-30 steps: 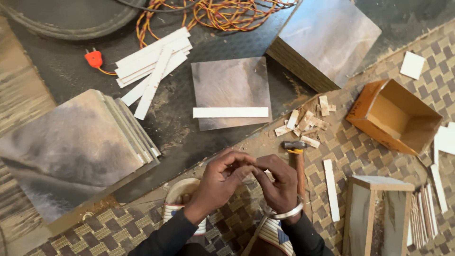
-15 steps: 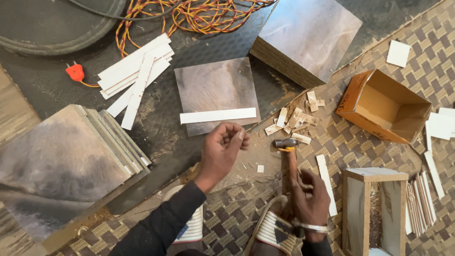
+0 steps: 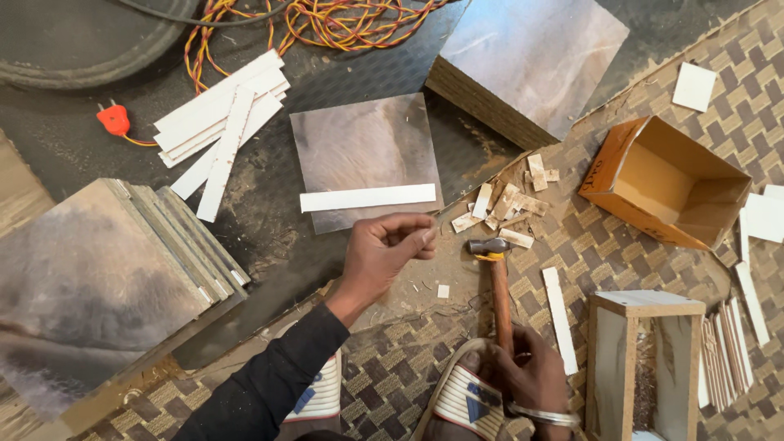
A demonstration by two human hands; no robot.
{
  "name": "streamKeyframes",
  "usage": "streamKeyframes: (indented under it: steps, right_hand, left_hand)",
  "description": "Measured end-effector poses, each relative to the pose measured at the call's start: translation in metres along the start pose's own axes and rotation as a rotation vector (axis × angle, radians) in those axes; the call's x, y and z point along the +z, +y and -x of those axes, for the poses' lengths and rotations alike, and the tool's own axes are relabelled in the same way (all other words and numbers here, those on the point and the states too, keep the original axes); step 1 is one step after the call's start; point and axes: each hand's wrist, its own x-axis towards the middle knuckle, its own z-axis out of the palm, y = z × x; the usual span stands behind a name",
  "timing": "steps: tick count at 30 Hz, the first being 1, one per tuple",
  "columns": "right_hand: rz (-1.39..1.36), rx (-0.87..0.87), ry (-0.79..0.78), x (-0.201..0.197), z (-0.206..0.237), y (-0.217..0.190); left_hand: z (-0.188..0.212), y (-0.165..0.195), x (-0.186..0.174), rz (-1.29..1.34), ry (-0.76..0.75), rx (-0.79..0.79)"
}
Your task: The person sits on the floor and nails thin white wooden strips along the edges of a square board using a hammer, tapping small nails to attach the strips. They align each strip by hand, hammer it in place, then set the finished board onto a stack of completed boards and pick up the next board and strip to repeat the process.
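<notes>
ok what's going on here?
A person sits on a woven mat doing small woodwork. The right hand grips a hammer by its handle, head resting on the floor. The left hand is raised with fingertips pinched together, possibly on something tiny. Just beyond it a white strip lies across a square panel. Wood scraps, an open cardboard box and panel stacks lie around.

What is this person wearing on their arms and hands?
The left hand is bare, with no glove or ring that can be made out; a dark, long sleeve covers that arm down to the wrist. The right hand is also bare and carries a thin silvery metal bangle around the wrist. No sleeve shows on the right arm in this view.
</notes>
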Motion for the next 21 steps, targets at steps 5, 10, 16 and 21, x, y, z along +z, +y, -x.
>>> streamKeyframes:
  steps: [5,10,16,21]
  right_hand:
    - [-0.802,0.297,-0.29,-0.001,0.016,-0.002]
    - [-1.273,0.301,-0.54,0.023,0.032,-0.008]
    - [-1.096,0.089,-0.291,0.04,0.053,-0.017]
    - [-0.424,-0.456,0.056,0.035,0.042,-0.044]
  left_hand:
    - [-0.012,-0.009,-0.011,-0.658,0.069,0.178]
    - [-0.044,-0.02,-0.022,-1.058,0.028,0.693]
    - [-0.05,-0.014,-0.02,-1.077,0.148,0.607]
    - [-0.045,-0.001,-0.015,-1.08,0.136,0.643]
